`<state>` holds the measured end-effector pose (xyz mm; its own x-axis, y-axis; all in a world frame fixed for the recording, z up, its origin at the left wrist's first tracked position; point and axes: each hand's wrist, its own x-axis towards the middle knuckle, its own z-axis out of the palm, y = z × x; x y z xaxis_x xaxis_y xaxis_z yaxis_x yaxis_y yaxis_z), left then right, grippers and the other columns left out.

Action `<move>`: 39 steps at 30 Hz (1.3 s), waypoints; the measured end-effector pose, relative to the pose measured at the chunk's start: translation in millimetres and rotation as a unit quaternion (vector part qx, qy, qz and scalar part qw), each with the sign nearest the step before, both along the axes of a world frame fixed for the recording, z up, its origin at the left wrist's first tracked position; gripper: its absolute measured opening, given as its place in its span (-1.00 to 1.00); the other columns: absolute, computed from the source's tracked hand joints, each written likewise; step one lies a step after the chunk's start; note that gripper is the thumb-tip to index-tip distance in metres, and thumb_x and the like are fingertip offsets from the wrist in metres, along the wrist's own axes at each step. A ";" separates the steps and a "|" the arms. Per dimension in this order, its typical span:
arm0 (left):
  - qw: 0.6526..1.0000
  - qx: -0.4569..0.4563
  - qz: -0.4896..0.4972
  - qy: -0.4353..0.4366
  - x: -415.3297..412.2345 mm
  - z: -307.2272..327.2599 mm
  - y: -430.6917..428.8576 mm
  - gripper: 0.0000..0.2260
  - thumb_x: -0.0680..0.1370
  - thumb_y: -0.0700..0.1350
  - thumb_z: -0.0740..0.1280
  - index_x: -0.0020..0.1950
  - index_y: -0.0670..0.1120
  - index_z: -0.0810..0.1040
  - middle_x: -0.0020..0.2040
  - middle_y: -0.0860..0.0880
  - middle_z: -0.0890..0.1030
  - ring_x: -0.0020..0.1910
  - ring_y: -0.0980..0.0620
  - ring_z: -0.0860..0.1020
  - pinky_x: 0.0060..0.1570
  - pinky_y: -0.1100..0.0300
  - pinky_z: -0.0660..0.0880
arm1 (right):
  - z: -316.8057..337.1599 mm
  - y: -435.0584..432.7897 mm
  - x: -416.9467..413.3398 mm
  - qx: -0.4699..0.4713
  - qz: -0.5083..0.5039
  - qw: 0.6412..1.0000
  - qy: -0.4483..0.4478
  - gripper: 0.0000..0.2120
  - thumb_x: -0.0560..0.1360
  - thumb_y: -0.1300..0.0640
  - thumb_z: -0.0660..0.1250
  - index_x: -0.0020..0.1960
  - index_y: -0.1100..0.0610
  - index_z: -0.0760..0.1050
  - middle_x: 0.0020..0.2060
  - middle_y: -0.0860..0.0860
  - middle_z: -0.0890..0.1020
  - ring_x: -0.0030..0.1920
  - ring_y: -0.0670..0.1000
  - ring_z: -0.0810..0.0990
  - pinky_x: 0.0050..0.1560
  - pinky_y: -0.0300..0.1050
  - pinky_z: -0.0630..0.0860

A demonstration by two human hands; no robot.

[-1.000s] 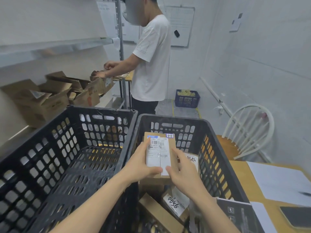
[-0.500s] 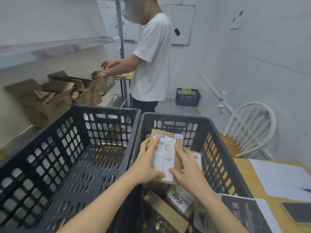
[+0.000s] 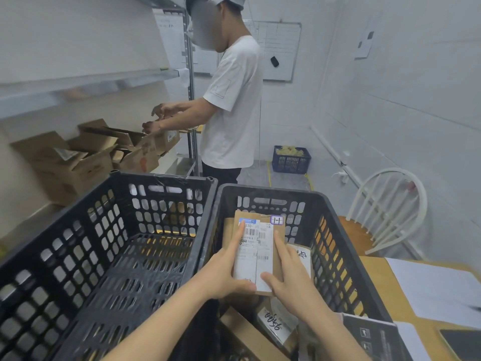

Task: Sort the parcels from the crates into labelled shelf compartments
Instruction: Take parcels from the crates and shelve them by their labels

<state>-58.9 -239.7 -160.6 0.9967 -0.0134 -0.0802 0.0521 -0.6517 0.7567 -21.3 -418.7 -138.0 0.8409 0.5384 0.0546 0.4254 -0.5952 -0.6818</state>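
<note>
A small brown cardboard parcel (image 3: pixel 256 243) with a white shipping label and an "H" sticker is held above the right black crate (image 3: pixel 335 230). My left hand (image 3: pixel 223 269) grips its left side, forefinger stretched up along the label. My right hand (image 3: pixel 289 280) grips its right side with the thumb on the label's lower edge. Below lie more parcels, one marked "0056" (image 3: pixel 274 325) and a brown box (image 3: pixel 247 337). The left black crate (image 3: pixel 78 256) has nothing in it. Metal shelves (image 3: pixel 86 82) stand at the left.
A person in a white T-shirt (image 3: pixel 234 105) stands ahead at the shelves, hands over open cardboard boxes (image 3: pixel 78 160). A blue basket (image 3: pixel 291 160) sits on the floor behind. At the right are a white chair (image 3: pixel 387 212) and a wooden table (image 3: pixel 385 295) with papers.
The view has tilted up slightly and the parcel sits a little more upright in my hands. The person ahead has lifted a hand higher over the boxes.
</note>
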 end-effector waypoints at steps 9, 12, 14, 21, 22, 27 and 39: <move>1.000 0.005 0.012 0.006 -0.4 2.1 1.2 0.12 0.42 0.01 0.53 0.32 0.47 -0.46 0.52 0.13 0.20 0.39 0.12 0.34 0.34 0.13 0.38 | 1.8 -0.3 -0.1 -0.022 0.015 1.000 -0.014 -0.17 0.59 0.11 0.26 0.54 -0.06 -0.33 0.47 -0.07 0.14 0.38 -0.08 0.26 0.33 -0.15 0.29; 1.000 0.004 0.018 0.006 -0.4 6.7 -0.1 0.11 0.43 -0.02 0.52 0.32 0.44 -0.46 0.52 0.12 0.23 0.36 0.13 0.36 0.28 0.20 0.40 | 3.9 0.5 2.5 -0.025 0.019 0.999 -0.021 -0.17 0.58 0.12 0.26 0.54 -0.06 -0.31 0.46 -0.04 0.17 0.35 -0.06 0.30 0.28 -0.15 0.33; 1.000 0.007 0.024 0.003 -0.2 11.2 -0.6 0.11 0.43 -0.02 0.52 0.34 0.41 -0.45 0.49 0.10 0.28 0.30 0.13 0.40 0.20 0.25 0.41 | 6.5 0.6 4.8 -0.026 0.022 0.999 -0.024 -0.17 0.57 0.11 0.27 0.54 -0.06 -0.30 0.46 -0.02 0.18 0.36 -0.05 0.30 0.26 -0.15 0.33; 0.998 0.028 0.047 -0.017 -7.2 29.8 -1.7 0.13 0.41 -0.04 0.54 0.45 0.33 -0.41 0.47 0.06 0.31 0.30 0.07 0.42 0.30 0.10 0.43 | 20.6 0.6 4.7 -0.030 0.039 0.997 -0.054 -0.15 0.56 0.09 0.30 0.56 -0.04 -0.27 0.48 0.00 0.18 0.42 -0.01 0.26 0.32 -0.10 0.31; 0.998 0.031 0.049 -0.018 -9.0 31.0 -1.7 0.13 0.41 -0.04 0.54 0.46 0.32 -0.41 0.47 0.06 0.32 0.30 0.07 0.43 0.29 0.10 0.44 | 22.1 0.4 3.4 -0.034 0.040 0.997 -0.056 -0.15 0.55 0.08 0.30 0.56 -0.04 -0.27 0.47 0.00 0.19 0.41 -0.01 0.28 0.31 -0.09 0.32; 0.997 0.043 0.059 -0.029 -21.5 41.7 -2.9 0.13 0.41 -0.02 0.54 0.49 0.29 -0.40 0.47 0.06 0.31 0.29 0.06 0.43 0.27 0.11 0.46 | 34.3 -2.1 -4.8 -0.042 0.051 0.995 -0.074 -0.16 0.54 0.04 0.31 0.55 -0.10 -0.23 0.42 0.01 0.28 0.33 -0.01 0.37 0.24 -0.09 0.39; 0.988 0.030 0.092 -0.118 -69.6 83.6 13.1 0.12 0.40 -0.02 0.53 0.41 0.42 -0.41 0.44 0.12 0.34 0.32 0.09 0.42 0.24 0.22 0.41 | 81.3 5.7 -37.7 -0.046 0.060 0.989 -0.125 -0.18 0.54 -0.05 0.30 0.55 -0.13 -0.22 0.48 -0.09 0.27 0.36 -0.06 0.40 0.29 -0.05 0.44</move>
<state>-128.5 -226.5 -77.1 0.9729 0.1666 0.1602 -0.0006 -0.6913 0.7226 -59.0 -413.0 -56.7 0.7374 0.6456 0.1987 0.6450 -0.5856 -0.4910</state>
